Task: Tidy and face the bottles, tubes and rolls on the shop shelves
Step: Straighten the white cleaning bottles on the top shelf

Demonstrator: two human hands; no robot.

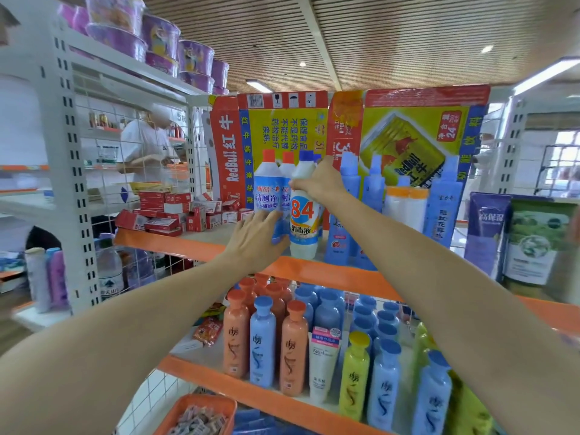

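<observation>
A white "84" disinfectant bottle (303, 221) with a blue cap stands at the front of the upper orange-edged shelf (329, 273). My right hand (317, 182) grips its neck from the right. Just left of it stands a white and blue toilet-cleaner bottle (266, 189) with an orange cap, a second like it behind. My left hand (255, 235) lies against the lower part of that bottle, fingers wrapped around its base. Tall blue bottles (350, 196) stand to the right of the "84" bottle.
Red small boxes (175, 215) lie piled at the shelf's left. Flattened Red Bull cartons (401, 133) back the shelf. Below, orange, blue and yellow shampoo bottles (293, 343) and a white facial tube (323, 365) stand in rows. Pouches (530, 240) hang right. A person stands behind the left rack.
</observation>
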